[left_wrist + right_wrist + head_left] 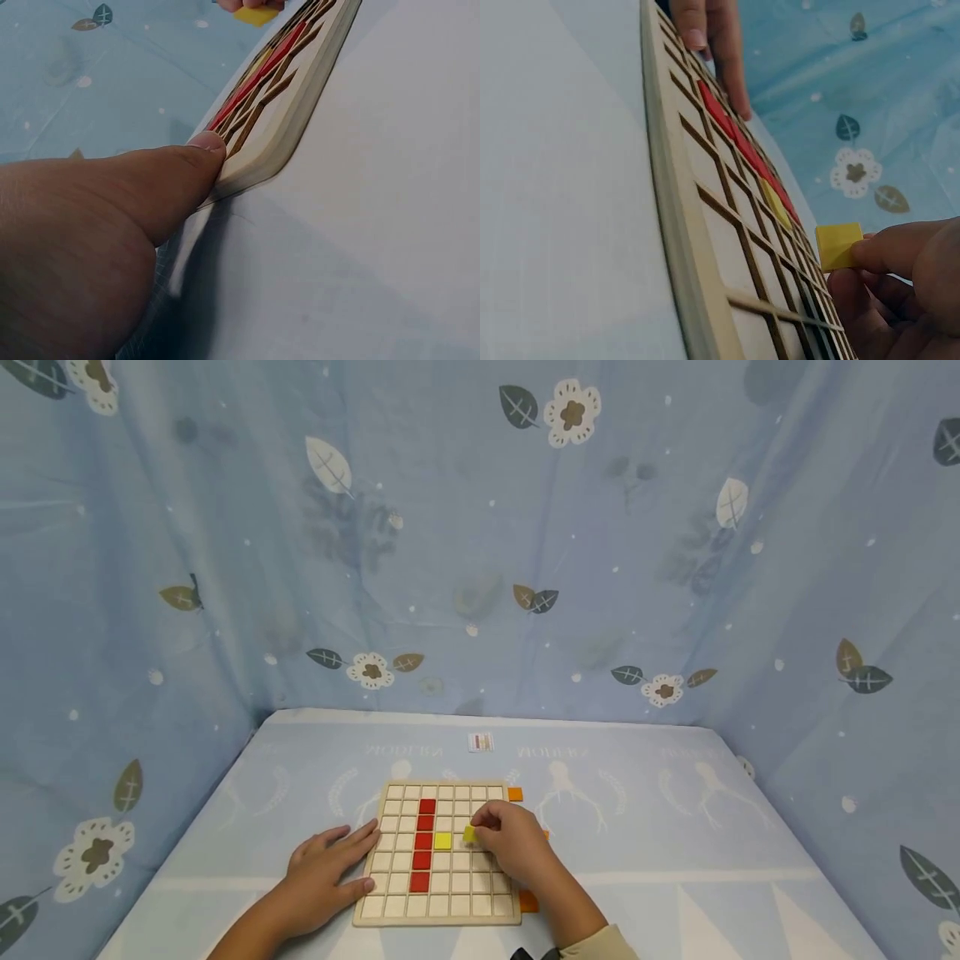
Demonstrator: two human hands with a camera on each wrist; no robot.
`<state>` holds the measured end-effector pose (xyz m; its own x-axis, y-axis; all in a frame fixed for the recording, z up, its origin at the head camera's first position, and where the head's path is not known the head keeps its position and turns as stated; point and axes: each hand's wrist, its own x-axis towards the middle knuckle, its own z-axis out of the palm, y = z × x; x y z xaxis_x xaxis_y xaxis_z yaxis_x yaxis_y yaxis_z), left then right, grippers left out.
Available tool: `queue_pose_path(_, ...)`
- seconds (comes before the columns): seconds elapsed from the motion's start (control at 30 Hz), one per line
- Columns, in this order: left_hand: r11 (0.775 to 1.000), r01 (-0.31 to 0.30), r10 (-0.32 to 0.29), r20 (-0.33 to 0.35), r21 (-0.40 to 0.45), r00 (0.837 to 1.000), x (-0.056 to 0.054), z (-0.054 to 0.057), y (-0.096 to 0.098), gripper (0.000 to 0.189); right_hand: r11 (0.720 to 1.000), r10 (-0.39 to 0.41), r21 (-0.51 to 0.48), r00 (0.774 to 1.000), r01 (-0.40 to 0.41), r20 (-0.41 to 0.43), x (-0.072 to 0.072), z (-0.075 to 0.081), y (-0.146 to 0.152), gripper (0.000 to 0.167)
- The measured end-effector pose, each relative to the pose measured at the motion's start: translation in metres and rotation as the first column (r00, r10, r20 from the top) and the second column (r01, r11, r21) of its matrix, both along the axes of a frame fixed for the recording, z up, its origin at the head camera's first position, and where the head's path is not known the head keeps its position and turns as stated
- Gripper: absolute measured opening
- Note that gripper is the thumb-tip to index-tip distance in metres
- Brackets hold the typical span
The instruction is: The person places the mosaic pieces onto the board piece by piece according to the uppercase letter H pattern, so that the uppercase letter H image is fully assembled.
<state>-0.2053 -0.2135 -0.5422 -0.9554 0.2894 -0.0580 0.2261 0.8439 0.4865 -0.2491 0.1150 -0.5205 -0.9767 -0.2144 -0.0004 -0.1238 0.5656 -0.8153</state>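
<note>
A wooden grid board (437,920) lies on the table with a column of several red tiles (422,861) set in it. One yellow tile (443,841) sits in a cell just right of that column. Over the board, my right hand (517,843) pinches a second yellow tile (838,246) between thumb and fingers, held above the cells. My left hand (322,877) rests at the board's left edge with fingers stretched out, the thumb (206,142) touching the frame.
Orange tiles (515,794) lie along the board's right side, some partly hidden by the right hand and forearm. A small printed card (481,742) lies behind the board. A blue patterned curtain (480,568) hangs around the table.
</note>
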Motion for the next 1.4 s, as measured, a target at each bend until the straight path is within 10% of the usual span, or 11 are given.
queue_pose_path(0.8,1.000,0.002,-0.002,0.003,-0.003,1.000,-0.001,0.001,0.002,0.075,0.991,0.064,0.119,0.995,-0.055,-0.072,-0.005,-0.012,-0.017,0.009)
queue_pose_path(1.2,1.000,-0.004,0.004,0.009,-0.001,1.000,0.000,0.000,0.000,0.076,0.946,0.124,0.317,0.976,-0.062,-0.177,0.000,-0.011,-0.025,0.014)
queue_pose_path(1.4,1.000,-0.008,0.008,0.011,0.004,1.000,0.001,-0.002,0.000,0.076,0.850,0.208,0.522,0.956,-0.072,-0.207,0.006,-0.005,-0.029,0.021)
